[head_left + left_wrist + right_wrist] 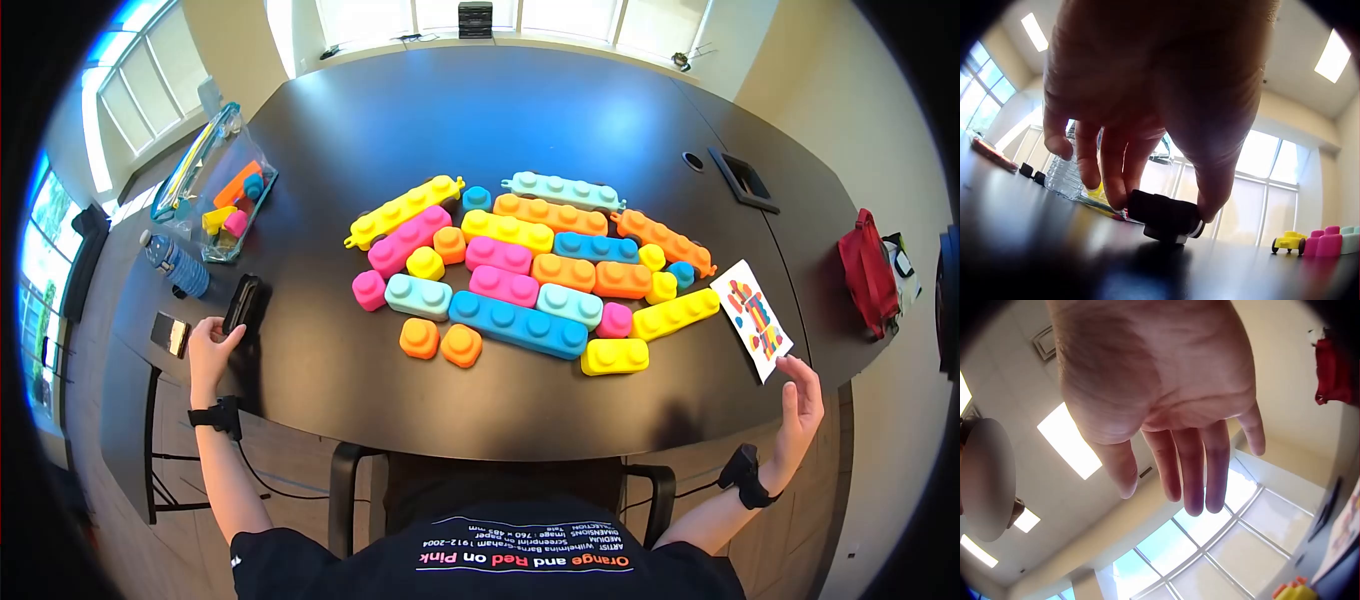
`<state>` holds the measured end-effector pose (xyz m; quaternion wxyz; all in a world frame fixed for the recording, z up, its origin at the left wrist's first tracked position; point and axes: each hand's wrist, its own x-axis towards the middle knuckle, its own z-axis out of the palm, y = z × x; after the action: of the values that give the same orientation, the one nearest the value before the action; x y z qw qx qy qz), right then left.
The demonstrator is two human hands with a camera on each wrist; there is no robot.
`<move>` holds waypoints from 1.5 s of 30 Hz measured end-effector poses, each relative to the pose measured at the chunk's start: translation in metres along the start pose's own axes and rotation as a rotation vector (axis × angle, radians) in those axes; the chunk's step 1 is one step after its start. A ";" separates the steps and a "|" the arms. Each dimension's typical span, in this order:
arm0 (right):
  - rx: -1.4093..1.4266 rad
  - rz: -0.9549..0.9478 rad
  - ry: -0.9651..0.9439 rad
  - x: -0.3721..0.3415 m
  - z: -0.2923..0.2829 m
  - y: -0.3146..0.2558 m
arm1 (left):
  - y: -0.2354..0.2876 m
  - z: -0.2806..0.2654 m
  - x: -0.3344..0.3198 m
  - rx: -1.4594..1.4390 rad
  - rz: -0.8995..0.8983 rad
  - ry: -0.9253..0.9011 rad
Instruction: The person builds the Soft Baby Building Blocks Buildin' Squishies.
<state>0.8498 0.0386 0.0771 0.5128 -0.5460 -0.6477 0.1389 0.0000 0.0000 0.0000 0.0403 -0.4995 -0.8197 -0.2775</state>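
Note:
My left hand [209, 350] is at the left side of the table, with a long black object [243, 303] between thumb and fingers. In the left wrist view, the thumb and fingertips pinch the end of this black object [1165, 215] low over the tabletop; its kind is unclear. My right hand [799, 406] is raised near the table's right front edge, its fingers extended and its palm bare in the right wrist view. Just beyond its fingertips lies a white card [755, 322] printed with colourful block shapes.
Several colourful toy blocks [518, 323] spread over the middle of the table, with wheeled pieces such as a yellow one [405, 212] at the back. On the left are a water bottle [174, 264], a clear bag [222, 190] and a small dark item [170, 334]. A red bag [866, 262] stands right.

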 end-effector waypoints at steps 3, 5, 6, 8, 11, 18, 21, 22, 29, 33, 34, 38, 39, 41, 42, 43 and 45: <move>0.000 0.013 0.001 -0.001 0.001 -0.006 | 0.003 -0.005 0.000 0.012 -0.043 -0.082; -0.008 -0.061 0.038 0.003 0.002 -0.007 | 0.002 -0.002 -0.005 0.058 0.051 0.064; -0.012 -0.061 0.046 0.004 0.001 -0.008 | 0.002 -0.001 -0.008 0.107 0.142 0.205; 0.007 -0.126 0.257 0.006 0.005 -0.015 | 0.051 -0.023 -0.022 0.026 0.057 0.169; -0.035 -0.254 0.426 0.014 0.012 -0.022 | 0.105 -0.036 -0.048 -0.311 -0.049 0.455; -0.090 -0.463 0.766 0.017 0.016 -0.007 | 0.146 -0.023 -0.087 -0.607 0.069 0.690; -0.069 -0.483 0.873 0.013 0.016 -0.007 | 0.152 -0.023 -0.091 -0.572 0.078 0.711; -0.038 -0.484 0.930 0.014 0.017 -0.008 | 0.152 -0.023 -0.091 -0.574 0.079 0.708; -0.103 -0.514 0.871 0.011 0.027 -0.010 | 0.157 -0.027 -0.092 -0.578 0.069 0.691; -0.139 -0.485 0.857 0.012 0.029 -0.010 | 0.150 -0.024 -0.090 -0.570 0.110 0.715; -0.140 -0.469 0.850 0.012 0.029 -0.010 | 0.152 -0.025 -0.089 -0.570 0.111 0.717; -0.132 -0.451 0.821 0.012 0.029 -0.007 | 0.155 -0.031 -0.089 -0.556 0.116 0.730; -0.143 -0.442 0.820 0.012 0.031 -0.009 | 0.154 -0.031 -0.088 -0.549 0.106 0.735; -0.158 -0.436 0.819 0.013 0.031 -0.010 | 0.155 -0.029 -0.087 -0.557 0.097 0.735; -0.163 -0.426 0.808 0.012 0.032 -0.008 | 0.155 -0.028 -0.087 -0.562 0.088 0.737; -0.168 -0.415 0.796 0.012 0.033 -0.007 | 0.155 -0.027 -0.085 -0.562 0.088 0.736; -0.175 -0.416 0.789 0.013 0.035 -0.009 | 0.153 -0.025 -0.085 -0.570 0.133 0.727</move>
<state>0.8181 0.0596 0.0754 0.6894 -0.4566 -0.5081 -0.2410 0.1659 -0.0274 0.0557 0.2038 -0.4125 -0.6096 -0.6456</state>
